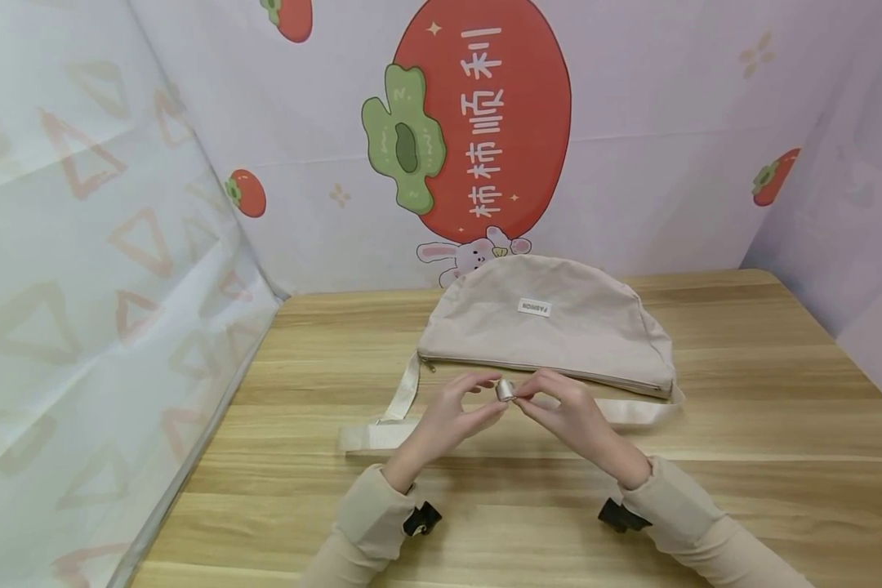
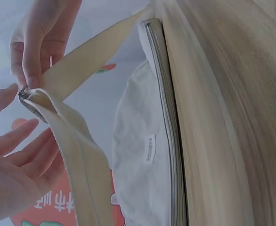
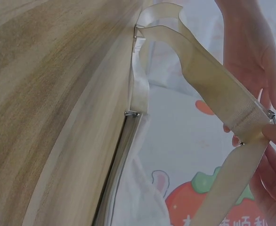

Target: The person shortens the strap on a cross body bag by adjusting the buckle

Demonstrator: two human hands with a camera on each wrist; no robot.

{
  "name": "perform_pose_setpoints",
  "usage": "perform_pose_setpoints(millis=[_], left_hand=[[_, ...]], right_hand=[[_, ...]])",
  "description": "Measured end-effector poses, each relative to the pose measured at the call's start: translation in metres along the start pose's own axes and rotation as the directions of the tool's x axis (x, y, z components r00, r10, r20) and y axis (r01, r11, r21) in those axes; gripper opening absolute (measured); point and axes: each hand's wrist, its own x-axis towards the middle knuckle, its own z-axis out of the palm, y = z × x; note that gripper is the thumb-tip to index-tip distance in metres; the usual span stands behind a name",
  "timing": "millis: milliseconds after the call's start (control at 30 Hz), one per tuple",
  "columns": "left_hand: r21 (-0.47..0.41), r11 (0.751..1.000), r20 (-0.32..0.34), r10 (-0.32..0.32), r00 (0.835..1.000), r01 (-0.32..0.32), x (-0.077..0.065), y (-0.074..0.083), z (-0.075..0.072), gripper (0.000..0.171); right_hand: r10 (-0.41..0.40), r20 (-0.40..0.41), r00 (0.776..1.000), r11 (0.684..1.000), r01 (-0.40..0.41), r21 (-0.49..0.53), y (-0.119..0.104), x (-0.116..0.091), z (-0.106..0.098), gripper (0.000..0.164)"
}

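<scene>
A cream cloth shoulder bag lies on the table, its closed zipper facing me. Its webbing strap is lifted in front, folded at a small metal buckle. My left hand has its thumb and forefinger at the two ends of this buckle, other fingers loosely extended behind the strap. From the other side my right hand pinches the strap beside the buckle between thumb and fingertips. In the right wrist view, the strap partly covers the left fingertips.
The wooden table extends in front and to both sides. Behind it hangs a pale cloth backdrop printed with persimmons and a rabbit. Another patterned sheet falls along the left edge. A second metal fitting sits farther along the strap.
</scene>
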Motion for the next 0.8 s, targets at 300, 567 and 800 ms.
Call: perform_pose_setpoints(millis=[300, 567, 800], left_hand=[[-0.107, 0.994, 0.001, -0.005, 1.0, 0.005, 0.005, 0.001, 0.008, 0.032], [-0.179, 0.98, 0.002, -0.083, 0.997, 0.083, 0.008, 0.032, -0.005, 0.024], [-0.2, 0.972, -0.025, -0.129, 0.991, 0.121, 0.006, 0.038, -0.012, 0.022]], right_hand=[[0.01, 0.004, 1.0, 1.0, -0.01, -0.005, -0.001, -0.001, 0.0, 0.031], [0.01, 0.009, 1.0, 0.999, -0.009, -0.04, 0.004, -0.006, -0.003, 0.028], [0.003, -0.015, 1.0, 0.998, -0.003, -0.057, 0.009, -0.012, -0.012, 0.024]])
